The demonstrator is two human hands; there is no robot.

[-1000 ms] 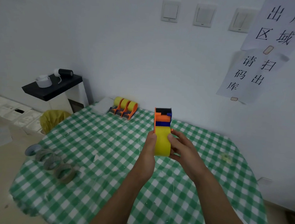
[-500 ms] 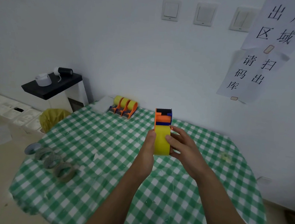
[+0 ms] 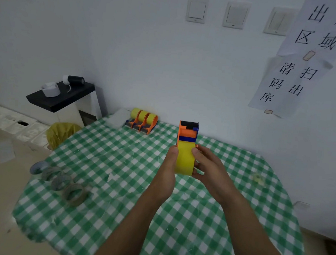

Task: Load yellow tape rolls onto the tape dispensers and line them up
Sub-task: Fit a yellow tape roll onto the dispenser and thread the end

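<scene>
Both hands are raised above the counter (image 3: 120, 163), which is covered in a green-and-white checked cloth.

Left hand (image 3: 169, 167): clasps the tape dispenser (image 3: 188, 132) from its left side, thumb lying against the left edge of the roll. The remaining fingers are hidden behind the unit.

Right hand (image 3: 208, 168): fingers curled round the right side of the yellow tape roll (image 3: 184, 161), one fingertip resting on the roll's outer face.

The dispenser is orange with a blue band and a dark top end, held upright between the two hands and clear of the cloth. The roll sits in its lower part, nearest the wrists.

Beyond the left hand, at the far edge of the counter near the wall, three loaded dispensers (image 3: 142, 121) stand side by side, touching, each carrying yellow tape.

Well to the left of the left hand, near the counter's edge, several dull grey and tan rings (image 3: 66, 181) lie in a row.

Past that edge stands a black shelf (image 3: 60, 98). Paper signs (image 3: 300, 63) hang on the wall above the right hand.
</scene>
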